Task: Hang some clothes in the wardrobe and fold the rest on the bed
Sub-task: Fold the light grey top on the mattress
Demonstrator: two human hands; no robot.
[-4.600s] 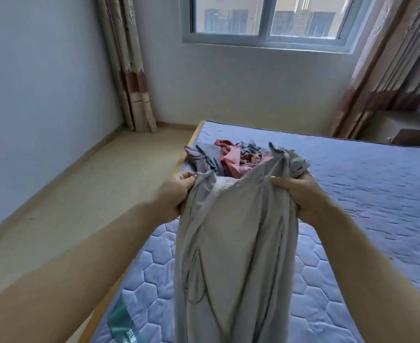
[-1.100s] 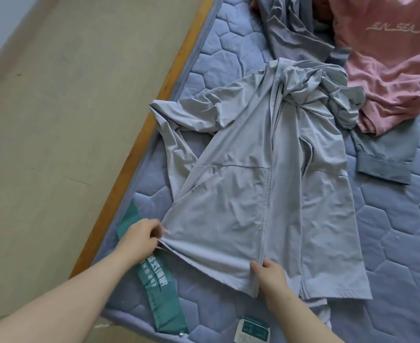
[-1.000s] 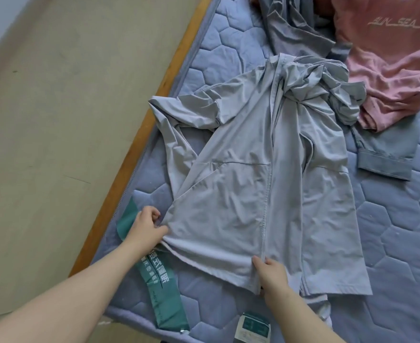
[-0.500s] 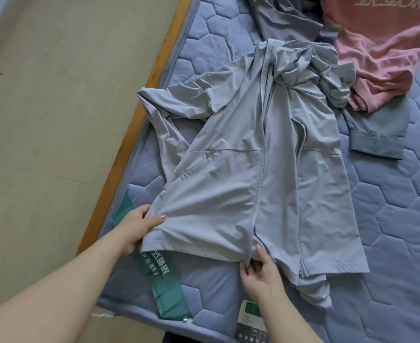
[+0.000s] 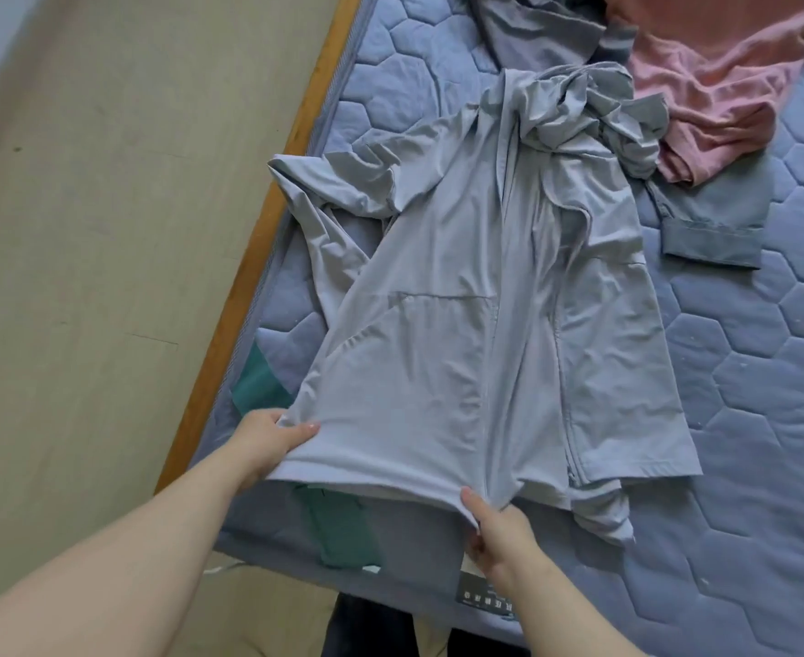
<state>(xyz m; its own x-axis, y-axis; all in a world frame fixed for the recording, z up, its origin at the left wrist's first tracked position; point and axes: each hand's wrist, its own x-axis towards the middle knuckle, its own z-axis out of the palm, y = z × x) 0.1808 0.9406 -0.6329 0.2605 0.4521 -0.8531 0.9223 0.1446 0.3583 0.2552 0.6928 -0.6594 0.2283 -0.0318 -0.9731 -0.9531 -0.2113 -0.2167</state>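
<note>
left hand (image 5: 267,441) pinching hem corner of grey jacket (image 5: 461,334) at mattress (image 5: 745,395) edge; right hand (image 5: 497,526) pinching hem at the zip line. jacket lies flat, long axis running away from me toward the pink top (image 5: 708,83). both hands at near end, so I'd fold away from me
</note>
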